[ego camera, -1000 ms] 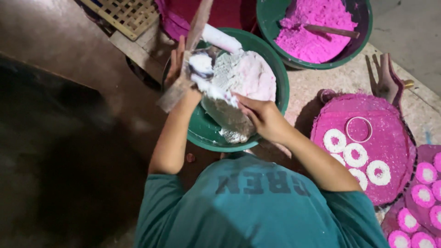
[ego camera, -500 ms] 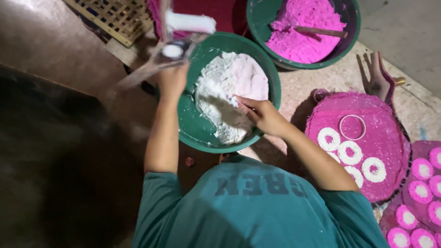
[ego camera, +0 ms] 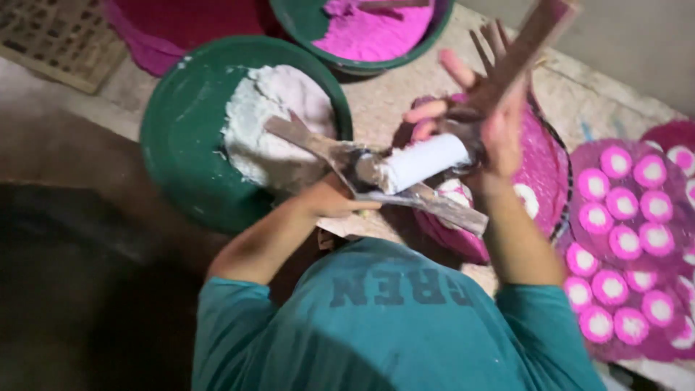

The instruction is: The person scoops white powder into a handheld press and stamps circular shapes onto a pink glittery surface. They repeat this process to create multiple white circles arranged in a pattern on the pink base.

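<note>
My right hand grips a long wooden handle that ends in a white cylinder mould, held above the near edge of a round pink tray. My left hand is closed on a flat grey scraper pressed against the cylinder's end; a second grey blade sticks out below it to the right. Behind the scraper stands a green basin with a heap of white powder.
A second green basin at the top holds pink powder. Pink trays on the right carry several white-and-pink rings. A wooden grid lies at the top left. The left side is dark floor.
The mould on its handle swung from above the basin's left rim to the right, over the pink tray. My right hand left the white powder and took the handle; my left hand now holds the scraper.
</note>
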